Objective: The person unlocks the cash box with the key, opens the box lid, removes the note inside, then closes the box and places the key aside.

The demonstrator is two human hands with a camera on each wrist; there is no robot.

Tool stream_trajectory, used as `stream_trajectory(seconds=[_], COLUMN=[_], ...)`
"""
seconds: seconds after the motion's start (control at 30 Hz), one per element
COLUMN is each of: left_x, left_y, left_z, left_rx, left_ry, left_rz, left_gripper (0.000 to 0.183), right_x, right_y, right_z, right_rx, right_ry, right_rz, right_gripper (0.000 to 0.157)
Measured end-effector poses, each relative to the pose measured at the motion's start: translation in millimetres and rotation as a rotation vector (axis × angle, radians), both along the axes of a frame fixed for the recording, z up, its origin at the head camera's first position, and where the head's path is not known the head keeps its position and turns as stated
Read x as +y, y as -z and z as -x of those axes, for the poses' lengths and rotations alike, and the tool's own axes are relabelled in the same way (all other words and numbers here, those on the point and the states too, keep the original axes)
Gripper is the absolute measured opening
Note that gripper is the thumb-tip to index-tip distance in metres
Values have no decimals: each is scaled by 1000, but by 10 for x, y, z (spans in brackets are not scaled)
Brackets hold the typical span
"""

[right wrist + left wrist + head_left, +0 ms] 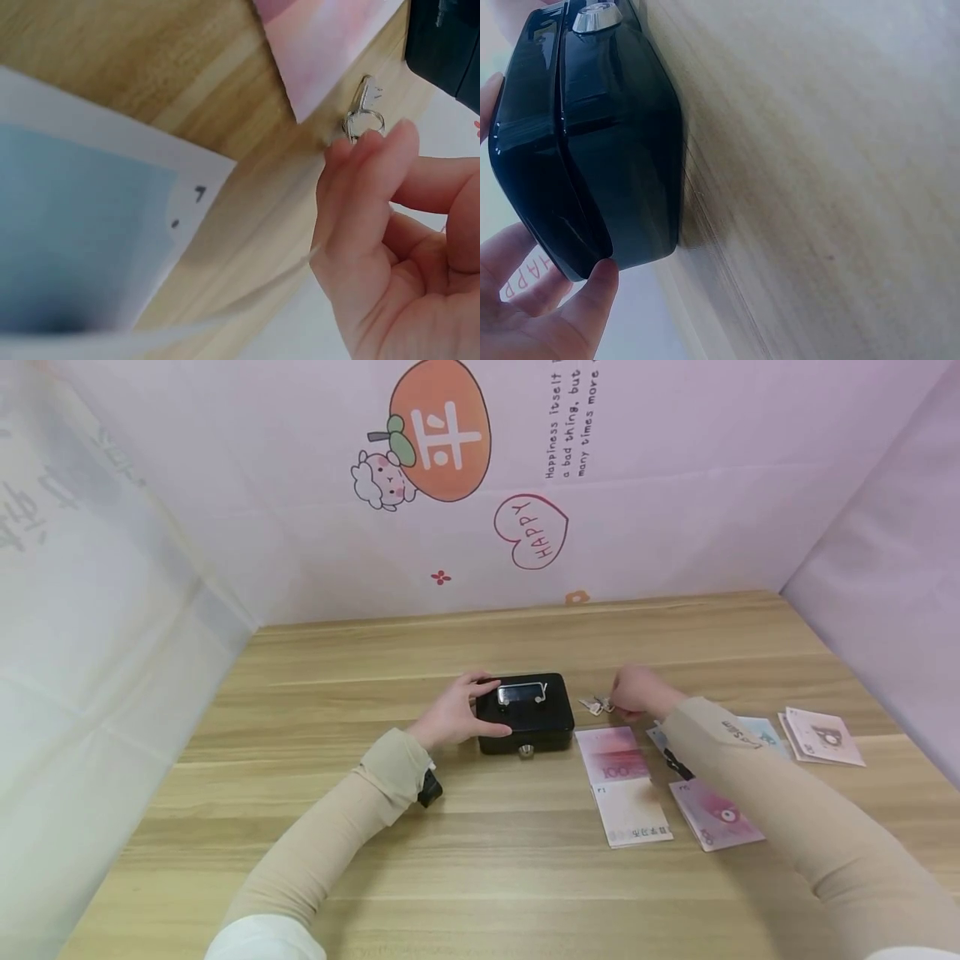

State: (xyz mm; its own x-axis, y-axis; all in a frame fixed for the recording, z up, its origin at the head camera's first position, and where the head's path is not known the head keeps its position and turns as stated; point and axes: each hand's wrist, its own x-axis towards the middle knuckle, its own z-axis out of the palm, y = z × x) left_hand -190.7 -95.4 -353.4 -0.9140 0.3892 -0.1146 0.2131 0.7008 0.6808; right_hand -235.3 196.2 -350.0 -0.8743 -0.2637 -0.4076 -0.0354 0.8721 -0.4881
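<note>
A black metal cash box (534, 714), its lid down, sits on the wooden table with a silver handle on top and a round lock (598, 17) in front. My left hand (457, 712) grips its left end, thumb near the lid seam and fingers over the top edge. Right of the box, small silver keys (595, 705) on a ring (364, 118) lie on the table. My right hand (637, 692) is right at them, fingers bent and fingertips overlapping the ring in the right wrist view. I cannot tell whether they pinch it.
A pink note (613, 752) and a pale note (632, 814) lie right of the box. Another pink note (716, 817) and a blue note (763, 732) are partly under my right forearm. Folded notes (823, 737) lie far right. A printed cloth (660, 510) hangs behind the table.
</note>
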Motion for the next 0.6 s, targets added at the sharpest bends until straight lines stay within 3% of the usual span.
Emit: stream_trajectory(seconds=[0.13,0.37,0.6], left_x=[0,1,-31], left_y=[12,5,-9], left_z=[14,40,38], left_rx=[10,29,33], left_ry=[3,18,49], left_rz=[-3,14,50], left_gripper=[79,79,79], right_x=[47,168,230], right_y=[-44,-152,-293], right_z=[-32,-82,-190], right_rx=[16,61,64], right_ry=[11,0,71], right_rz=[73,167,285], right_gripper=[14,20,29])
